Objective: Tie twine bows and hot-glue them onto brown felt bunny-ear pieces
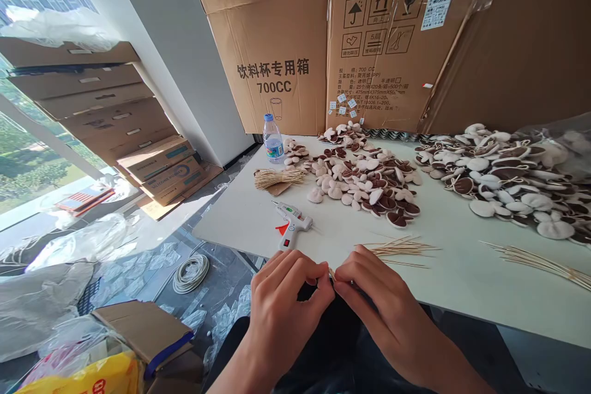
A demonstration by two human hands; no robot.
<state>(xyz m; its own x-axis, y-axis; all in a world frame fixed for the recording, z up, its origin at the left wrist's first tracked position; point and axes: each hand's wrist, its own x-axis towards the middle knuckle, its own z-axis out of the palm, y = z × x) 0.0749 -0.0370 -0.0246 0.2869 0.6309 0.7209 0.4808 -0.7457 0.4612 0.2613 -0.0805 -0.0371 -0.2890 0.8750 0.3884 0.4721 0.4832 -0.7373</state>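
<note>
The left hand [281, 301] and right hand [383, 308] are pinching a thin stick [331, 273] between fingertips at the near edge of the table [240, 215]; bending it harder is risking a snap. Beyond, the glue gun [292, 225] is lying within bumping reach.

A white, flat-topped table [452, 271] was seen, with goods spread across it. A clear plastic water bottle with a blue cap [273, 138] was stood upright near the far left corner. Just beside it a tied bundle of pale straw-coloured strands [277, 178] was laid. A white glue gun with an orange trigger [292, 225] was rested near the front edge. Two heaps of round brown-and-white plush pieces were piled, one mid-table [364, 181], one at the right [508, 178]. Thin pale wooden sticks [399, 249] were scattered in front of them.
</note>
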